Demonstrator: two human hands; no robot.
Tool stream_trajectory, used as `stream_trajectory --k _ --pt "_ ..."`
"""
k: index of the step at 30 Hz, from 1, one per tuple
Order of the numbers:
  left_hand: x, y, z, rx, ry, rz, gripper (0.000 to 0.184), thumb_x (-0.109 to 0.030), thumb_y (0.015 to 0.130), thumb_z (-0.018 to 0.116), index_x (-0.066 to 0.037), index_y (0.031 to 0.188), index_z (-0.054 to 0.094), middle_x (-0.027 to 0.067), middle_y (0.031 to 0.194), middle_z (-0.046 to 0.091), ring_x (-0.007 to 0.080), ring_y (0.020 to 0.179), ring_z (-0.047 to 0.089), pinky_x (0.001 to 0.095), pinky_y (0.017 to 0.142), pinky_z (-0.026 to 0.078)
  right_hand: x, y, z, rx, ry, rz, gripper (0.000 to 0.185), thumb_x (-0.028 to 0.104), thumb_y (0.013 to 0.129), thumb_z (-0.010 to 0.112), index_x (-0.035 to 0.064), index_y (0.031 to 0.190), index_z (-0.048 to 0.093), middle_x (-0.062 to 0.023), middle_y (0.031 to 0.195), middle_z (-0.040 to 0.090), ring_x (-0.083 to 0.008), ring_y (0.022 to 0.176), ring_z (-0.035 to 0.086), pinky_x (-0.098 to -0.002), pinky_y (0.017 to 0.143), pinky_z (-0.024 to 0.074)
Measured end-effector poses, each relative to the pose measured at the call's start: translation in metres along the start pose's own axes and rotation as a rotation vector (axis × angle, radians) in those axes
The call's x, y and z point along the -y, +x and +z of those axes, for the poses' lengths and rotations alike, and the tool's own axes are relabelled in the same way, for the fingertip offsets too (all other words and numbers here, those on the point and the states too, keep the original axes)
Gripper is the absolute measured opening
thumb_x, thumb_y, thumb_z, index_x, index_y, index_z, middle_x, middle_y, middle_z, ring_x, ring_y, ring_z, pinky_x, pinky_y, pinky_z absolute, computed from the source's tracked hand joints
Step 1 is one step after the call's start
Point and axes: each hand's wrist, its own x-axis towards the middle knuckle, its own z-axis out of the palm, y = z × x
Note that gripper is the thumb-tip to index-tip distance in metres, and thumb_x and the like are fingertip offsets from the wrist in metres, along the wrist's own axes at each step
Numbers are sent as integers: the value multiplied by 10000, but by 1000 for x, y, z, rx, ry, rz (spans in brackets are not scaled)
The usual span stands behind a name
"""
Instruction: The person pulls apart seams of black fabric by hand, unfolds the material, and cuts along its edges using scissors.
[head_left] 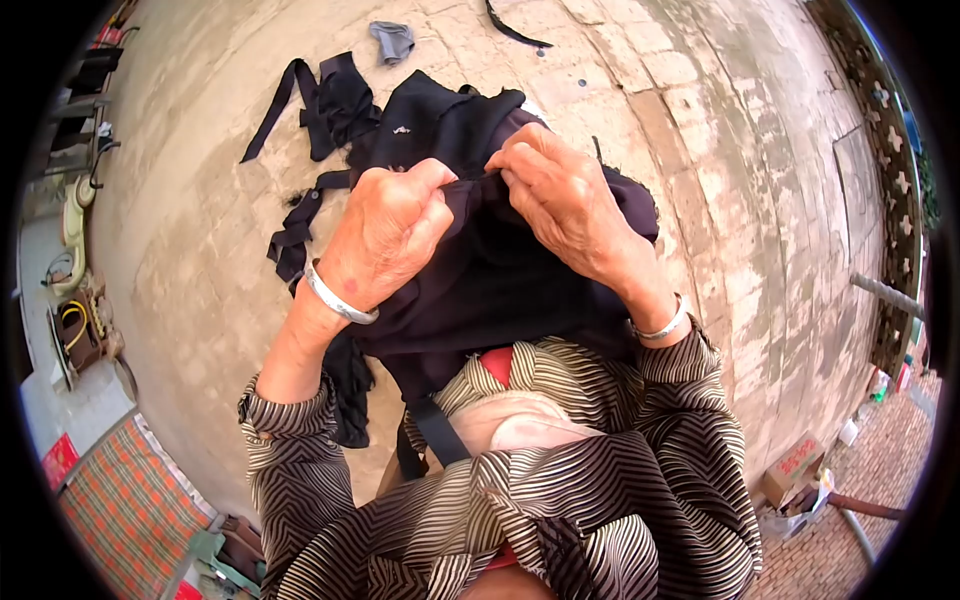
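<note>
A black cloth garment (480,290) lies across my lap and is lifted at its upper edge between my two hands. My left hand (395,230) is closed, thumb and fingers pinching that edge. Close beside it, my right hand (570,200) pinches the same cloth with curled fingers. Whether a small tool is hidden in the fingertips, I cannot tell. Past the hands, more dark cloth (425,120) with a small light mark spreads out. Black strips and scraps (340,105) lie on the ground to its left.
A grey scrap (392,42) and a thin black strip (515,28) lie on the paved ground (720,200). At the left stand a checked cloth (130,510) and a brown bag (78,335). A cardboard box (793,470) is at lower right.
</note>
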Motion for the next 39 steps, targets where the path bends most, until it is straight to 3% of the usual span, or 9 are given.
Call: stream_trajectory --k 6,10,14,23,26,29,32,35,39 --pt "-8 -4 11 -64 341 117 149 48 757 573 32 905 577 178 615 534 340 538 563 383 489 425 6 -5 6 -142 -124 26 169 -45 794 587 26 943 549 -122 758 510 -316 698 569 -384 570 456" --pt "-20 -7 25 -45 527 131 123 -23 770 609 -59 748 493 116 613 538 295 534 598 379 459 452 0 -13 18 -210 -108 115 163 -54 801 563 31 940 548 -130 753 558 -328 626 580 -397 521 442" --pt "-22 -13 42 -94 627 162 158 -68 748 659 -79 752 501 65 619 521 219 517 597 338 436 436 1 -14 26 -249 -55 187 153 -119 805 539 -28 924 563 -157 772 542 -322 617 573 -358 545 450" --pt "-18 -28 69 -161 507 96 194 -42 717 648 -75 721 457 76 602 486 242 498 572 342 429 429 -7 -22 46 -247 -27 277 97 -47 808 540 -1 886 572 -171 786 606 -360 672 612 -401 562 481" --pt "-14 -33 65 -182 458 94 182 -32 700 656 -67 749 484 76 613 491 247 502 570 343 430 424 -8 -24 36 -249 50 185 113 -57 821 539 -7 910 588 -170 795 593 -336 680 611 -384 590 486" --pt "-21 -33 52 -265 444 108 199 -18 676 663 -43 832 543 78 667 501 243 552 577 343 472 441 1 -29 13 -242 108 160 150 -89 809 581 -20 941 591 -125 824 560 -266 678 582 -332 601 472" --pt "-29 -36 44 -250 534 112 338 -9 664 656 10 995 595 92 798 525 253 732 590 366 653 478 7 -40 5 -239 115 148 178 -86 772 614 -20 934 578 -118 857 556 -262 735 576 -335 662 473" --pt "-34 -39 49 -439 465 291 325 64 694 620 43 1017 602 165 900 609 340 760 606 419 683 487 8 -52 0 -209 174 273 231 -48 751 651 -12 963 567 -122 880 561 -271 784 584 -340 712 478" --pt "-51 -69 70 -359 97 351 264 21 699 626 57 960 609 158 891 618 331 737 601 416 691 497 18 -48 -6 -136 194 423 430 18 710 727 5 1104 557 -101 934 582 -208 828 560 -293 793 469"
